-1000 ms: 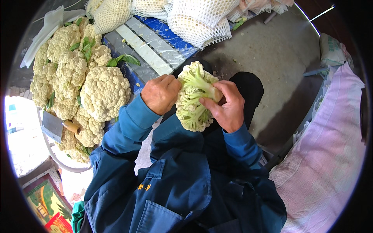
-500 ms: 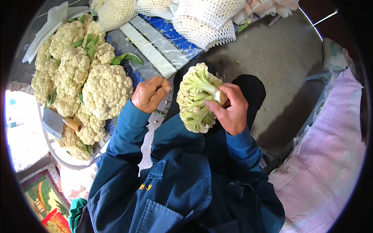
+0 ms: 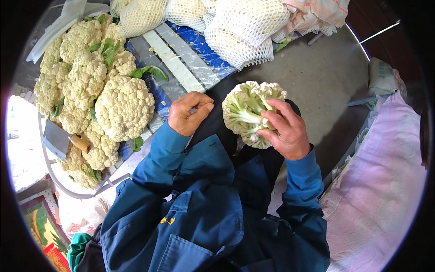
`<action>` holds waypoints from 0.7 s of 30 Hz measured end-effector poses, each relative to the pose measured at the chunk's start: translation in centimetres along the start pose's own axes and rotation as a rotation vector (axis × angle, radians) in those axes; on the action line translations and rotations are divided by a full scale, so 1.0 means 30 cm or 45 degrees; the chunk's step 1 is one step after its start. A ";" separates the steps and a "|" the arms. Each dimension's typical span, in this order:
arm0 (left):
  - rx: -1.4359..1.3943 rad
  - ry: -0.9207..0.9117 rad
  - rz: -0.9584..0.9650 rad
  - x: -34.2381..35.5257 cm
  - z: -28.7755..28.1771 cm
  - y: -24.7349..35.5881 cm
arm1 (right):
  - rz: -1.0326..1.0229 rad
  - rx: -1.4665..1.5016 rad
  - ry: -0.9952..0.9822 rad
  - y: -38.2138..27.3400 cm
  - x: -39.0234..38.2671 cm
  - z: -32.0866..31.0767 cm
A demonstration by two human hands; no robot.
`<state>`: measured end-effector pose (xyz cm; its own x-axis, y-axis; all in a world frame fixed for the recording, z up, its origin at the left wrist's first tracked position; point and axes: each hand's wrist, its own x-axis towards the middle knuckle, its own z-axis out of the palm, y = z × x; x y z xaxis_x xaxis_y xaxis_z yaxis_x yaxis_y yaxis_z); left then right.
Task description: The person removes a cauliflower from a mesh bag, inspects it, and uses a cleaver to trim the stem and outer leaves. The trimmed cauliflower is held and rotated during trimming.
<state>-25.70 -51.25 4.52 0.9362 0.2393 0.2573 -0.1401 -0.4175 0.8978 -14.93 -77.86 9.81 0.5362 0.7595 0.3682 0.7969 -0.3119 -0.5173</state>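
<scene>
My right hand (image 3: pixel 290 131) grips a cauliflower head (image 3: pixel 247 106) by its stem, over my lap. The cut stem and pale green branches face up, with the florets spreading to the left. Curled closed, my left hand (image 3: pixel 189 113) hangs just left of that head, apart from it. Its fingertips are pinched against the thumb, and whatever they may hold is hidden. Close by on the left lies a large cauliflower (image 3: pixel 125 109), part of a pile of several heads with green leaves. On the pile's near side rests a cleaver (image 3: pixel 59 140) with a wooden handle.
A striped blue and grey table surface (image 3: pixel 179 63) lies ahead. Cauliflowers in white foam netting (image 3: pixel 247 27) line its far side. Pink-white woven sacking (image 3: pixel 371 190) rises at my right. Grey floor (image 3: pixel 324 77) shows between the table and the sacking.
The held cauliflower has shifted right and turned, its stem now more toward the view. My left hand has moved right, still closed. The view has shifted slightly.
</scene>
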 end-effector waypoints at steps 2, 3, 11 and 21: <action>-0.030 0.022 0.032 0.006 0.024 -0.004 | 0.000 -0.027 -0.004 -0.003 -0.009 0.001; -0.036 0.012 0.002 0.011 0.033 -0.007 | 0.006 -0.036 -0.010 -0.001 -0.010 0.007; -0.198 -0.006 -0.251 0.007 0.076 -0.059 | -0.063 -0.059 -0.170 -0.002 0.014 0.067; -0.138 -0.002 -0.259 -0.025 0.090 -0.107 | -0.143 -0.136 -0.189 -0.022 0.108 0.009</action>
<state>-25.07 -52.44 0.48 0.9492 0.3076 0.0662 0.0182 -0.2638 0.9644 -13.79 -75.04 11.14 0.4021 0.8662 0.2966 0.8785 -0.2736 -0.3917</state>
